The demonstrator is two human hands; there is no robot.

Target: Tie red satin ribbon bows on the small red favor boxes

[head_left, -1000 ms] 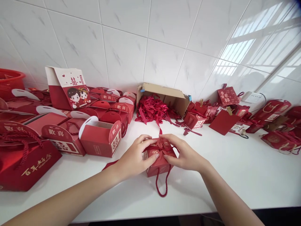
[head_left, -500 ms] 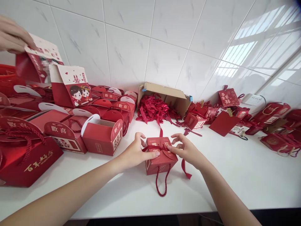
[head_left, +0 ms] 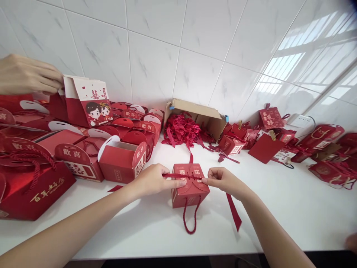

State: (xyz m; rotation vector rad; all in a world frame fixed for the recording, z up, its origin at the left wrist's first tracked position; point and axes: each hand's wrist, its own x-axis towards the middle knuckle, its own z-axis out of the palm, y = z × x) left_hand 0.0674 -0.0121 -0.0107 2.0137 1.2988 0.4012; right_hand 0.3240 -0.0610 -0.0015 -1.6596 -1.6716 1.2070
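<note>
A small red gift box (head_left: 188,188) with a rope handle stands on the white counter (head_left: 279,208) in front of me. A red ribbon (head_left: 182,176) lies stretched across its top. My left hand (head_left: 152,180) pinches the ribbon's left end, fingers closed. On the other side my right hand (head_left: 223,180) is closed on the ribbon's right end, and the loose tail (head_left: 233,211) hangs down onto the counter.
Several open red boxes (head_left: 121,162) crowd the left. A large red bag (head_left: 33,186) sits at far left. A cardboard box (head_left: 196,115) spills red ribbons at the back. More red boxes (head_left: 267,143) lie at right. Another person's hand (head_left: 26,74) touches a printed bag (head_left: 87,100).
My hands moved apart, pulling the ribbon taut across the box top. The other person's hand lowered a bag behind the printed one.
</note>
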